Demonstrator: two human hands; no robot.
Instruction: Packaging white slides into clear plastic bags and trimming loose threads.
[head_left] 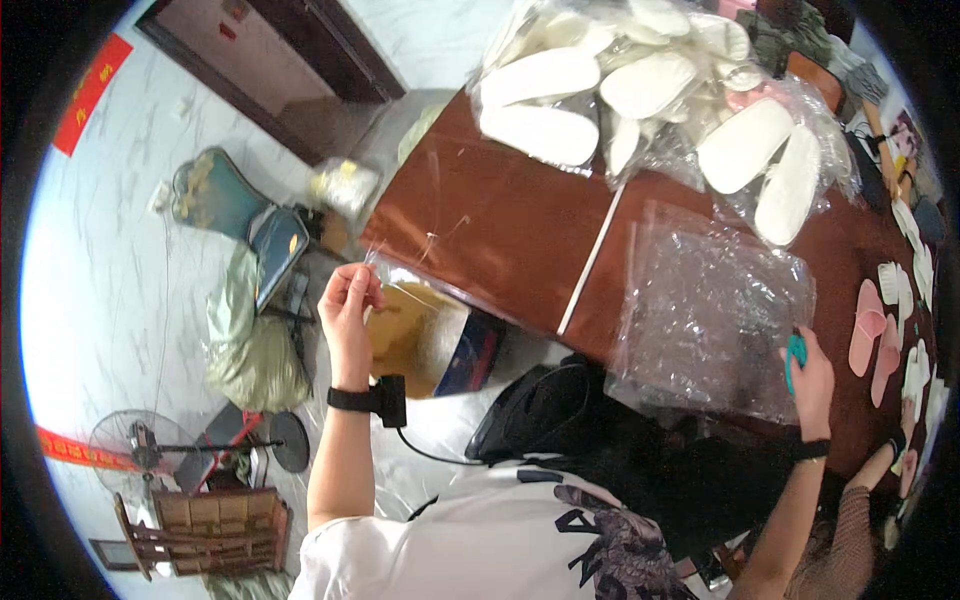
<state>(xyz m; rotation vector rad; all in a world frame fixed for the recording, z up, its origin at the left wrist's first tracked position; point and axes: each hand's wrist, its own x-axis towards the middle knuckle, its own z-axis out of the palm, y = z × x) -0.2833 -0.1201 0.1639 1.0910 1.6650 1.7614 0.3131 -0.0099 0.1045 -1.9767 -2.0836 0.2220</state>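
Note:
My left hand [350, 295] is closed in a pinch at the table's left corner, above an open cardboard box [405, 335]. Thin, clear plastic strips stick out from its fingertips. At the right, my right hand [812, 375] is closed around a small teal tool [795, 362]; its working end is hidden. That hand lies at the right edge of a flat stack of clear plastic bags [710, 310] on the brown table [500, 225]. White slippers [545, 135] in clear bags are heaped at the far side.
A thin white strip [592, 260] crosses the table. Pink slippers [866, 330] and white ones lie at the right, near other people's arms [880, 460]. Left of the table are a blue chair [278, 245], a pale green sack [260, 370] and a standing fan [145, 440].

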